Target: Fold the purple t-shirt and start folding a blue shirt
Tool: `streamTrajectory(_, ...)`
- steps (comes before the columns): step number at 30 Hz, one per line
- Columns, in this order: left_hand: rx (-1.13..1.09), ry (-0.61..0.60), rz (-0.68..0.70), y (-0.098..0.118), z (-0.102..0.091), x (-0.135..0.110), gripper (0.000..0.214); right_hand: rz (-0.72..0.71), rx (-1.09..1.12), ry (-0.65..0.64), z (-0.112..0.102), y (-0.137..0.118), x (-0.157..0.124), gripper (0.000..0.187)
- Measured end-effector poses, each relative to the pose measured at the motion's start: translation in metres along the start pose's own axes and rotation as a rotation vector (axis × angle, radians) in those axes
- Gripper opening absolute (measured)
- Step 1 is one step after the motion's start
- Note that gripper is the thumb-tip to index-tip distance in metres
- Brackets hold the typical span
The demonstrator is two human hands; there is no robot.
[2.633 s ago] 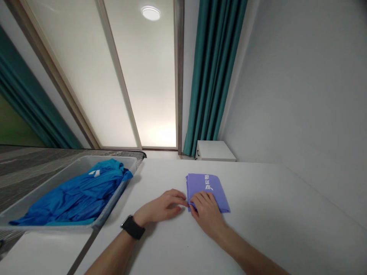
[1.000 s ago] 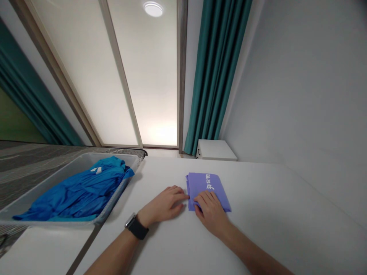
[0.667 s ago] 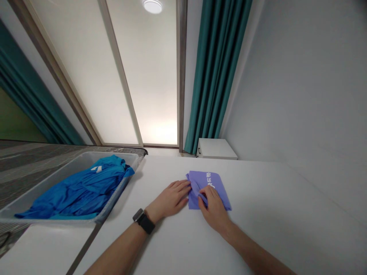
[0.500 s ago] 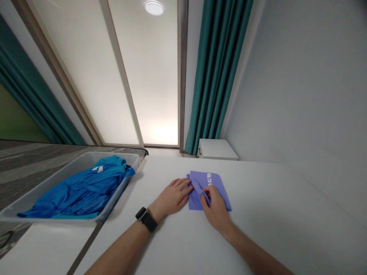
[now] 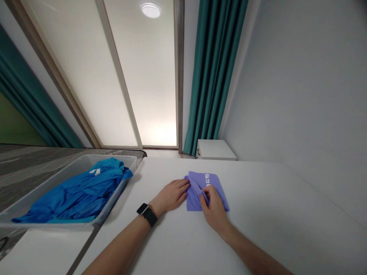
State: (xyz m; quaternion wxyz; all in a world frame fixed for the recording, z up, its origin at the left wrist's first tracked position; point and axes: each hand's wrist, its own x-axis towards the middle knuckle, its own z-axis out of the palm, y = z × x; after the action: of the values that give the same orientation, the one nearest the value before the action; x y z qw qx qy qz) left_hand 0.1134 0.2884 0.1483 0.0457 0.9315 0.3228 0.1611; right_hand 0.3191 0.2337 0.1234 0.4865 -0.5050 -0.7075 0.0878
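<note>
On the white table (image 5: 275,214) lies a folded purple cloth item (image 5: 194,202), likely a garment, with white printed characters near its upper edge. My left hand (image 5: 172,195) rests flat at the cloth's left edge, its fingers stretched out and touching the fabric. A black watch is on that wrist. With bent fingers, my right hand (image 5: 214,208) pinches a raised fold in the middle of the cloth. The part of the cloth under the right palm is hidden.
A translucent plastic bin (image 5: 130,162) at the left holds crumpled blue clothing (image 5: 83,193) with a white logo. Past the table's far edge stands a small white cabinet (image 5: 215,149), by teal curtains (image 5: 216,76). A grey wall rises on the right.
The view has shifted slightly. Both hands keep nearly the same places on the purple cloth, and the right hand's pinch on the fold stays the same.
</note>
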Motion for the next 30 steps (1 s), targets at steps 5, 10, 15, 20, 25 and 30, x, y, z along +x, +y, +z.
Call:
streamTrajectory(5, -0.058, 0.004, -0.022, -0.005, 0.007, -0.002, 0.042, -0.186, -0.142, -0.081, 0.0, -0.005, -0.004, 0.009)
streamTrajectory(10, -0.065, 0.019, -0.033, -0.007, 0.011, 0.0, 0.042, -0.298, -0.314, -0.214, -0.002, -0.011, -0.003, 0.011)
streamTrajectory(15, -0.084, 0.035, -0.036, -0.009, 0.014, 0.0, 0.044, -0.385, -0.389, -0.283, -0.001, -0.014, -0.001, 0.011)
streamTrajectory(20, -0.126, 0.014, -0.071, -0.008, 0.013, 0.0, 0.05, -0.421, -0.43, -0.335, -0.001, -0.015, -0.001, 0.01)
streamTrajectory(25, -0.15, -0.021, -0.115, -0.008, 0.009, 0.001, 0.052, -0.43, -0.434, -0.359, 0.0, -0.014, -0.001, 0.011)
streamTrajectory(30, -0.188, -0.019, -0.158, -0.011, 0.011, 0.001, 0.043, -0.405, -0.351, -0.385, -0.004, -0.016, -0.002, 0.007)
